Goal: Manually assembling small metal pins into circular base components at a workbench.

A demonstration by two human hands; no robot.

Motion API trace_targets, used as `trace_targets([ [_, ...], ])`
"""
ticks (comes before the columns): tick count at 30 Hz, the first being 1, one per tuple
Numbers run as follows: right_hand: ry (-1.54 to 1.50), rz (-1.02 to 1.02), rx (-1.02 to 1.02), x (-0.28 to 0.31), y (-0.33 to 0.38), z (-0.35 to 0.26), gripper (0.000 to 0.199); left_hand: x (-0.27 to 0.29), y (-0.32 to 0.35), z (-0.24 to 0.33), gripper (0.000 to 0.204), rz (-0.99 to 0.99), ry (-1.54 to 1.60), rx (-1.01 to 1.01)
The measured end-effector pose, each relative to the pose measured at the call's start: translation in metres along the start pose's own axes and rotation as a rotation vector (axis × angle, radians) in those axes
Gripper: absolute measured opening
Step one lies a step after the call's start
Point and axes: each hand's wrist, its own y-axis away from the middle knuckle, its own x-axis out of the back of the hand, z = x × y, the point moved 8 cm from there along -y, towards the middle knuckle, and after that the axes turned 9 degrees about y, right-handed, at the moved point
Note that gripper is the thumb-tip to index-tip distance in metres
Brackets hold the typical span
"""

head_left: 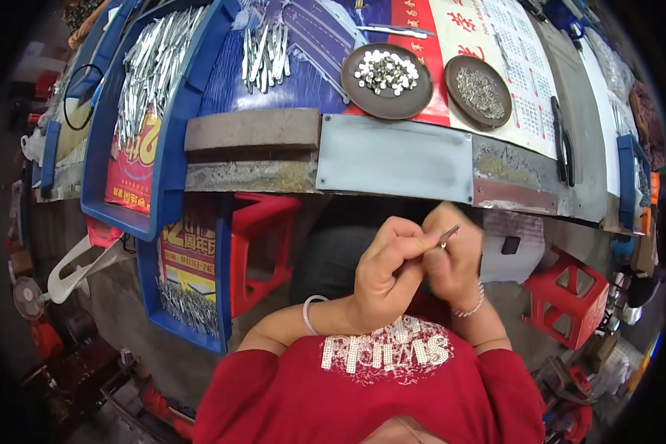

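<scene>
Both my hands are raised close together in front of my red shirt, just off the near edge of the bench. My left hand [388,270] is closed, with thumb and forefinger pinching a small slim metal piece [449,234] whose grey tip sticks out. Right beside it, my right hand [457,255] is curled, its thumb up near the metal piece; it is smeared by motion, and what its fingers hold is hidden. Beyond the hands, a brown dish [351,92] holds shiny round discs [385,72]. Another brown dish [505,111] holds tiny metal pins [479,90].
A grey plate [396,159] and a dark bar [251,132] lie along the bench edge. Slim silver strips [266,55] lie behind. Left are blue bins [172,152] [222,325] of metal parts; right, black-handled pliers [562,140]. Red stools [263,244] [570,296] stand below.
</scene>
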Motion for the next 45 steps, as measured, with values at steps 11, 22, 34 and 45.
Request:
trace_targets([
  [11,-0.131,0.36,-0.271,0.031,0.003,0.025,0.073,0.001,0.008,-0.019,0.02,0.034,0.244,0.233],
  [22,-0.404,0.192,-0.428,-0.004,0.002,0.042,0.028,0.014,0.003,-0.004,0.023,0.078,0.159,0.174],
  [34,-0.211,-0.072,-0.017,-0.019,-0.006,-0.002,0.039,0.012,0.004,0.003,0.019,0.048,0.083,0.064],
  [45,-0.514,-0.029,-0.083,-0.018,-0.006,-0.009,0.044,0.017,0.004,0.031,0.024,0.083,-0.07,-0.179],
])
